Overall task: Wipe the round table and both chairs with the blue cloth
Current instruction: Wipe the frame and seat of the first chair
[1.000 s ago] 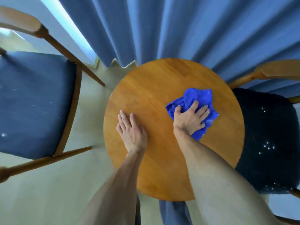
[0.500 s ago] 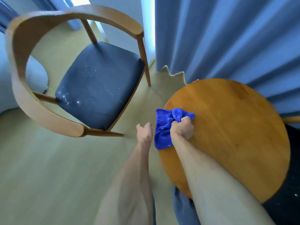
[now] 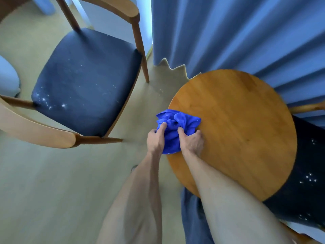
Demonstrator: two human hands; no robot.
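The blue cloth (image 3: 173,127) is bunched up at the left edge of the round wooden table (image 3: 246,131), partly hanging past the rim. My left hand (image 3: 155,140) grips its left side, just off the table. My right hand (image 3: 192,143) grips its right side, over the tabletop. The left chair (image 3: 84,81) has a dark blue seat with white specks and a curved wooden backrest. The right chair (image 3: 307,173) shows only its dark speckled seat, mostly hidden behind the table.
Blue curtains (image 3: 228,32) hang behind the table and reach the floor. Pale wooden floor (image 3: 52,191) lies between the left chair and me. A pale rounded object (image 3: 7,76) sits at the far left edge.
The cloth went from the table's middle to its left edge and got bunched up. My left hand left the tabletop and now grips the cloth too. The view swung left.
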